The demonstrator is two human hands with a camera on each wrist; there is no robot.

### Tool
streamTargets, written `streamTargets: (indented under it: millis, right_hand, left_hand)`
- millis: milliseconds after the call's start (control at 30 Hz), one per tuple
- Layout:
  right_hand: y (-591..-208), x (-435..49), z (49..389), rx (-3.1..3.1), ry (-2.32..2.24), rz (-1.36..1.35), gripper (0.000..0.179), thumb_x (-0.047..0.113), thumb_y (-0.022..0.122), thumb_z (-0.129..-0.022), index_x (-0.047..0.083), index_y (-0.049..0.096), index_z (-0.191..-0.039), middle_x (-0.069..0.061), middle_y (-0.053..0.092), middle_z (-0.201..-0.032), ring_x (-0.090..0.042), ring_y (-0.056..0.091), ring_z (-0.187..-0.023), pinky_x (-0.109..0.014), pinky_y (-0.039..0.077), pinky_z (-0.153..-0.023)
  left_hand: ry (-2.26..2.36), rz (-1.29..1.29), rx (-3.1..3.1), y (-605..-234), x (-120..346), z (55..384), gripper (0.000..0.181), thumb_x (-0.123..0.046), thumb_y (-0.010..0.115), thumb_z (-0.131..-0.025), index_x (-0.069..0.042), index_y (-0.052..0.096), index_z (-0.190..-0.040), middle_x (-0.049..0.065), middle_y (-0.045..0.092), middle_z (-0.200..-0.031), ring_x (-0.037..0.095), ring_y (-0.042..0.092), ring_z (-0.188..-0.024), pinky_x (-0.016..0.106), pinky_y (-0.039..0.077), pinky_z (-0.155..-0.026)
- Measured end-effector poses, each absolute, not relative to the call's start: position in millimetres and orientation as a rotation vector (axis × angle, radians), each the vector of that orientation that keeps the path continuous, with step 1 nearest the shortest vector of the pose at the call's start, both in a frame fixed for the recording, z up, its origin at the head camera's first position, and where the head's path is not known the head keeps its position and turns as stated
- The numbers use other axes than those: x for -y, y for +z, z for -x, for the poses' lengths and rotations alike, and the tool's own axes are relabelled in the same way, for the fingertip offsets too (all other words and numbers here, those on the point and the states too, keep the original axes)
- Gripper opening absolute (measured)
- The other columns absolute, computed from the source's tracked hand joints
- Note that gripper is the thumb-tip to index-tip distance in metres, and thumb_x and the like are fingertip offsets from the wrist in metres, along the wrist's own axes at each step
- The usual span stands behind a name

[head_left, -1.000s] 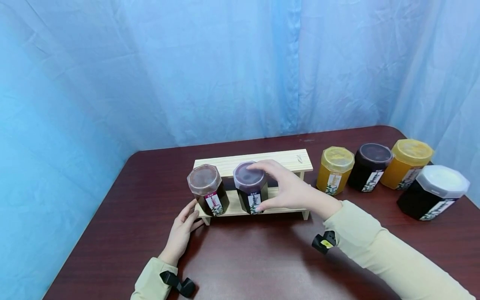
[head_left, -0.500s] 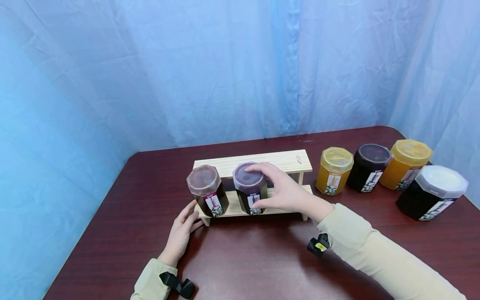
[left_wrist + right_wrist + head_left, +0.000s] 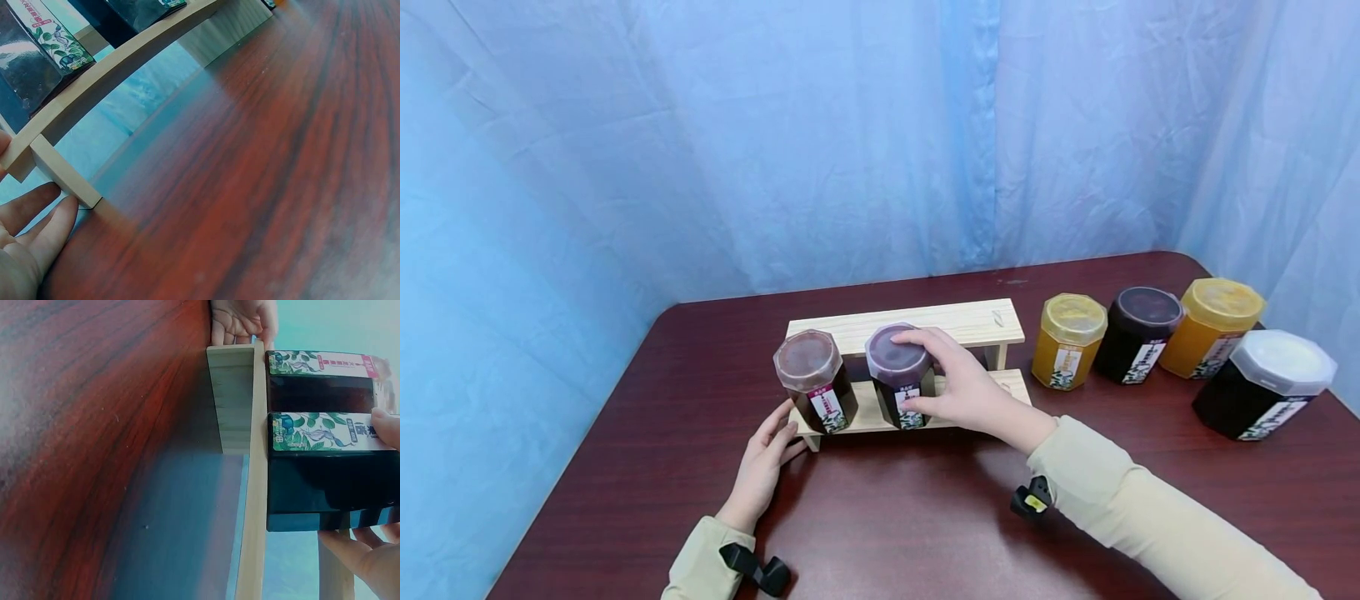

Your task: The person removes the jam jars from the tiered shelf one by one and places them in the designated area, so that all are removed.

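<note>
A two-tier wooden rack point(image 3: 902, 327) stands on the table. On its lower step sit a dark jar with a brownish lid point(image 3: 808, 360) at the left and a dark jar with a purple lid point(image 3: 898, 354) beside it, both labels facing front. My right hand point(image 3: 973, 390) grips the purple-lidded jar, thumb on the label side and fingers across the lid and far side. In the right wrist view the base of this jar point(image 3: 325, 481) is right at the step. My left hand point(image 3: 758, 471) touches the rack's left end, its fingers point(image 3: 59, 225) against the end leg.
At the right stand a smaller yellow jar point(image 3: 1070, 342), a dark jar point(image 3: 1138, 335), a larger yellow jar point(image 3: 1213, 329) and a dark jar with a white lid point(image 3: 1266, 385). Blue curtains point(image 3: 850, 150) hang behind the dark red table point(image 3: 700, 400).
My right wrist and forearm have swung slightly left and lower, the hand staying on the purple-lidded jar. Both jars on the rack and my left hand have stayed in place.
</note>
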State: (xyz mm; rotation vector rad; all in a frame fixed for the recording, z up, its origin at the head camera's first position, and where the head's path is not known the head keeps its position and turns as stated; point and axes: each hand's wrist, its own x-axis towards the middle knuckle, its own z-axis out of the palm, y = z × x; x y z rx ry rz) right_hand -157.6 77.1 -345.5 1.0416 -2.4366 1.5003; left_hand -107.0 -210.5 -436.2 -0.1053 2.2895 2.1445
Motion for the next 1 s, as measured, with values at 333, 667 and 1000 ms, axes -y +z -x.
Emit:
streamTargets:
  millis: [333, 667, 1000]
  right_hand:
    - [-346.4, -75.0, 156.1, 2.438, 1.527, -0.982, 0.069, 0.002, 0.083, -0.068, 0.013, 0.052, -0.128, -0.012, 0.052, -0.126, -0.025, 0.053, -0.112, -0.04, 0.052, -0.085]
    - [-345.1, -75.2, 155.5, 2.443, 1.465, -0.95, 0.069, 0.003, 0.084, -0.064, 0.015, 0.054, -0.125, -0.008, 0.053, -0.122, -0.021, 0.054, -0.108, -0.034, 0.054, -0.081]
    - [-344.7, -79.9, 148.1, 2.445, 1.461, -0.956, 0.068, 0.004, 0.084, -0.065, 0.016, 0.054, -0.125, -0.009, 0.053, -0.124, -0.021, 0.053, -0.108, -0.034, 0.054, -0.079]
  left_hand:
    - [2.13, 0.132, -2.289, -434.0, 210.6, 105.4, 0.049, -0.01, 0.042, -0.099, 0.003, 0.029, -0.145, 0.025, 0.031, -0.146, -0.002, 0.055, -0.095, 0.021, 0.051, -0.085]
    - [2.137, 0.108, -2.279, -434.6, 211.3, 108.3, 0.05, -0.01, 0.042, -0.099, 0.003, 0.029, -0.145, 0.027, 0.035, -0.142, -0.002, 0.058, -0.093, 0.02, 0.05, -0.085]
    - [2.136, 0.115, -2.284, -435.1, 211.0, 107.5, 0.05, -0.01, 0.042, -0.099, 0.003, 0.029, -0.145, 0.027, 0.036, -0.141, -0.002, 0.058, -0.092, 0.02, 0.051, -0.085]
